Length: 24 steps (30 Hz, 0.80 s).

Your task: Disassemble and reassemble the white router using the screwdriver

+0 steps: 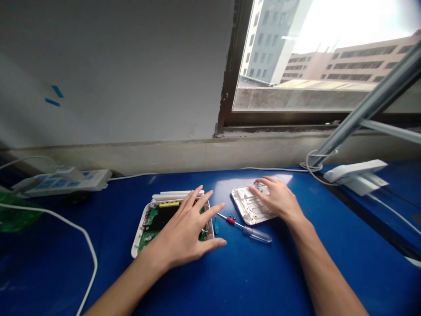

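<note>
My left hand (186,230) is spread over an opened white router (134,245), its fingers apart. It hides much of the inside; a green circuit board (144,240), a black panel and a yellow port block (169,204) show around it. White antennas (177,193) lie along the router's far side. To the right, my right hand (281,197) rests over a white plastic cover (246,206) with its inner side up. Its fingers are stretched out, and the hand hides the cover's right part. Between the two lies a screwdriver (256,234) with a clear handle, beside small screws (233,216).
A small blue piece (216,225) lies by the router's right side. At the left are a power strip (66,182), a white cable (87,245) and a green object (19,217). A metal post (358,116) and white adapters (358,175) stand at the right, beneath a window.
</note>
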Each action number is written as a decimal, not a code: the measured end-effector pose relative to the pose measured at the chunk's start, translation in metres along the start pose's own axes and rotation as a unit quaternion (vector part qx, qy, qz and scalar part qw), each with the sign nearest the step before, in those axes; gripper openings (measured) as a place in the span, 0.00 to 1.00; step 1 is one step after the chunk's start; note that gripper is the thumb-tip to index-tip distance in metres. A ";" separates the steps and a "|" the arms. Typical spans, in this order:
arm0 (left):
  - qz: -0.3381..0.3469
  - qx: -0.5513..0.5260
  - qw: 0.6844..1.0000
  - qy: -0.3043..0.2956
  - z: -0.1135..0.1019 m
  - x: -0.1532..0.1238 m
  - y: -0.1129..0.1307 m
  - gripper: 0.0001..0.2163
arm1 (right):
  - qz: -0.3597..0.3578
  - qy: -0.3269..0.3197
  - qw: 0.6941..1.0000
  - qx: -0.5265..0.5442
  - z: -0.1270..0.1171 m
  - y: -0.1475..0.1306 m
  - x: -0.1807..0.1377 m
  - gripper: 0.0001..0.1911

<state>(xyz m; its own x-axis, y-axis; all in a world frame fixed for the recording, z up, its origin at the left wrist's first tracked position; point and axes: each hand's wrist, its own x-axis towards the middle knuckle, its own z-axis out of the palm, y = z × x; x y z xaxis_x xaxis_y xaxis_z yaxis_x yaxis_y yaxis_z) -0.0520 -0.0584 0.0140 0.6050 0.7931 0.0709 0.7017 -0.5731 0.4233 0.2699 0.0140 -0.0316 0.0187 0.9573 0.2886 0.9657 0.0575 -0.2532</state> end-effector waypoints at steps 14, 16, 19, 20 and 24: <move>0.023 -0.080 0.996 0.041 0.019 0.046 0.034 0.28 | 0.102 0.087 0.987 0.091 -0.010 -0.003 0.003 0.29; -0.008 -0.157 0.985 0.065 0.014 0.046 0.033 0.29 | 0.125 0.098 0.978 0.139 -0.016 -0.008 0.004 0.29; -0.060 -0.339 0.936 0.068 0.007 0.041 0.029 0.38 | 0.131 0.102 0.963 0.211 -0.023 -0.031 0.003 0.29; -0.069 -0.401 0.912 0.057 0.005 0.039 0.028 0.43 | 0.127 0.106 0.959 0.230 -0.023 -0.043 0.001 0.29; -0.073 -0.489 0.864 0.099 -0.006 0.026 0.023 0.42 | 0.072 0.117 0.951 0.278 -0.020 -0.099 -0.011 0.31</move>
<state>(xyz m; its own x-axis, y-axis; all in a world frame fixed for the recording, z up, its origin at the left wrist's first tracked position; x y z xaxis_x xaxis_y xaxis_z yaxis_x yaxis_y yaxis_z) -0.0225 -0.0493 0.0308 0.3920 0.9177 0.0648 0.0530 -0.0928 0.9943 0.1790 -0.0079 0.0085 0.2609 0.8811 0.3945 0.6630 0.1335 -0.7366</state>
